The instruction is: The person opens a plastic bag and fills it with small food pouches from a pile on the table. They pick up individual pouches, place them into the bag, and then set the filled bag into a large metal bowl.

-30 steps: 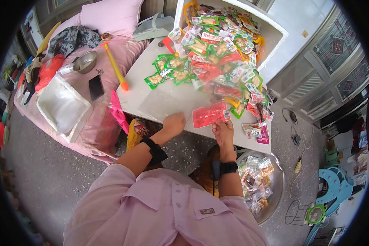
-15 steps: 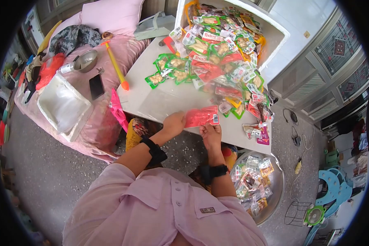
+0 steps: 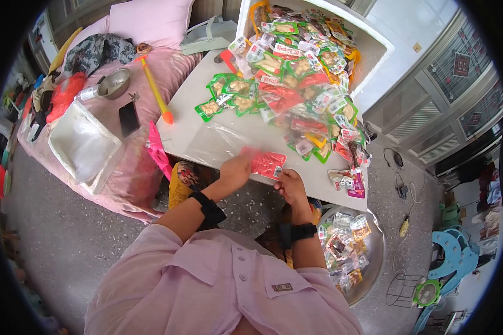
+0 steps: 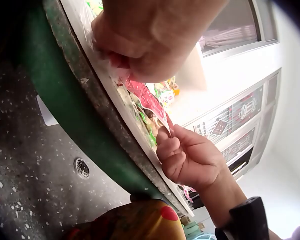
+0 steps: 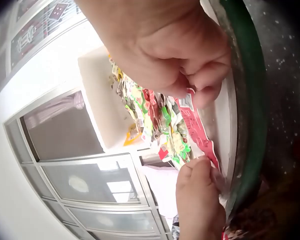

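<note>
A flat red food packet spans the gap between the two hands at the table's near edge. My right hand pinches its right end, by the barcode, between thumb and curled fingers. The left hand has its fingers curled round thin clear plastic film, which spreads over the table beyond it. In the left wrist view, crumpled film shows at the left fingers, where the packet's far end meets them. From the right wrist view, the left thumb lies right at the packet's edge.
A heap of sealed food packets spills from a white foam box onto the table. At the lower right stands a metal basin of packets. The bed on the left bears a foam tray and a phone.
My right hand has carried the red packet leftward and slightly down, bringing its left end up to the left hand. The left hand has stayed nearly in place.
</note>
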`<control>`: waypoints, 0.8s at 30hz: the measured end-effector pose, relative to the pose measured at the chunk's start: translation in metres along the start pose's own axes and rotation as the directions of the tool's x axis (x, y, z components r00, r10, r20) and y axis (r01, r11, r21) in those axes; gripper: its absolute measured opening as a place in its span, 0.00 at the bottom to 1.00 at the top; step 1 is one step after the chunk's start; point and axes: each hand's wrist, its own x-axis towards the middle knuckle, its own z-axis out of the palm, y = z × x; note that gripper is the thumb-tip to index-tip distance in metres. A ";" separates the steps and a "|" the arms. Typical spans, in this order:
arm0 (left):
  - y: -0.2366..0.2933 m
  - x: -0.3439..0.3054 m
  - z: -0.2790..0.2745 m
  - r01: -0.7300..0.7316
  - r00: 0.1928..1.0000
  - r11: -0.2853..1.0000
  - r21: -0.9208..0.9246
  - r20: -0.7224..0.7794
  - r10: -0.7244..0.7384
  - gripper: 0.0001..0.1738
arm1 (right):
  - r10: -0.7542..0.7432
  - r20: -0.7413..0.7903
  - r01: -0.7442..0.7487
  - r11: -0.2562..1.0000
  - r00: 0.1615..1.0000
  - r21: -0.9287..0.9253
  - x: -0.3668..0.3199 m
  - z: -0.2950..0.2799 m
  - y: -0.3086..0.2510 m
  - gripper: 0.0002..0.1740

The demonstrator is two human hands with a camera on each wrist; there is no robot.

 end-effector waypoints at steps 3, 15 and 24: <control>0.005 0.000 -0.004 -0.043 0.999 0.997 0.059 -0.008 0.044 0.06 | -0.004 0.009 0.004 0.999 1.000 -0.045 0.000 0.005 -0.001 0.07; 0.013 0.004 -0.035 -0.160 0.974 0.985 0.065 -0.150 0.169 0.05 | -0.024 0.123 -0.086 0.583 0.992 0.808 0.012 0.040 0.012 0.03; 0.002 -0.003 -0.010 -0.053 0.999 0.998 0.015 0.007 0.053 0.05 | -0.155 -0.051 0.157 0.987 0.987 0.035 0.001 0.064 0.018 0.05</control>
